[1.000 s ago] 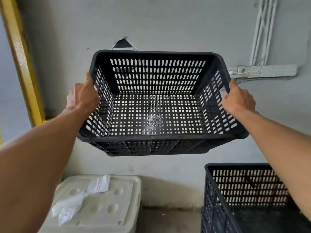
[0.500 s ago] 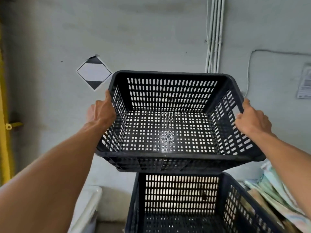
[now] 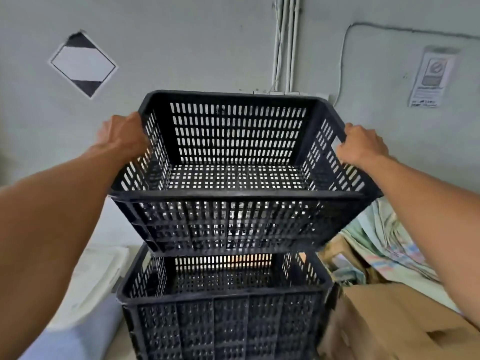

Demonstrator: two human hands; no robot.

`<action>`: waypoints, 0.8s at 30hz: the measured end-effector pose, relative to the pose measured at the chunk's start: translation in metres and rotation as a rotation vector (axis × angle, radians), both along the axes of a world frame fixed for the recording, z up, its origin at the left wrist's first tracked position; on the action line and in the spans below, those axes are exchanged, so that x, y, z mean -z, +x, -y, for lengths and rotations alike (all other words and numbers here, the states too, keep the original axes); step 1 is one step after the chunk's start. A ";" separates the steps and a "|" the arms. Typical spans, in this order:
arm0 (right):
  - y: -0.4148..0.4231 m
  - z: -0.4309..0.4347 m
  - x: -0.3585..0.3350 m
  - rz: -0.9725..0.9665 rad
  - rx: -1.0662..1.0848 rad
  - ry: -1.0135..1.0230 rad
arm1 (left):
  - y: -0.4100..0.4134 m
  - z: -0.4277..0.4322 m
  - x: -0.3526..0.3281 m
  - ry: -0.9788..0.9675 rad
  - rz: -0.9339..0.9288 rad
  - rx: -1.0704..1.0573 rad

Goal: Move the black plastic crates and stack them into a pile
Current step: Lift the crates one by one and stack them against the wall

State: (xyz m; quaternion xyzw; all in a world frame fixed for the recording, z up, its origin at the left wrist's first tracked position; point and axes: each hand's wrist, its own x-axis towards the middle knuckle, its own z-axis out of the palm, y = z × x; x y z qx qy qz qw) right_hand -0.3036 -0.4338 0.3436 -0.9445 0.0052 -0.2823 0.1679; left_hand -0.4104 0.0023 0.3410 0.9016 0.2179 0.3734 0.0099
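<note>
Both hands [image 3: 124, 136] gripping upper crate [image 3: 233, 178].

Two black crates: one [image 3: 241, 178] above the other [image 3: 223, 307]. Two hands, left [image 3: 124, 136] and right [image 3: 361, 146], on the upper crate. One diamond sign [image 3: 83, 63] and one notice [image 3: 433, 76] beyond it.

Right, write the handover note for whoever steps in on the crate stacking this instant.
Left hand: gripping the held crate at its left rim.
Right hand: gripping its right rim.
Position: held crate is in the air, directly above the lower crate, apparently not seated.
Done: crate brought over the pile.
Left: lower it squarely onto the lower crate, then release. No further loose crates are in view.
</note>
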 end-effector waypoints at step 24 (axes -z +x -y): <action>0.088 -0.022 0.013 -0.399 -0.099 -0.322 | 0.045 -0.066 0.016 -0.064 -0.511 0.018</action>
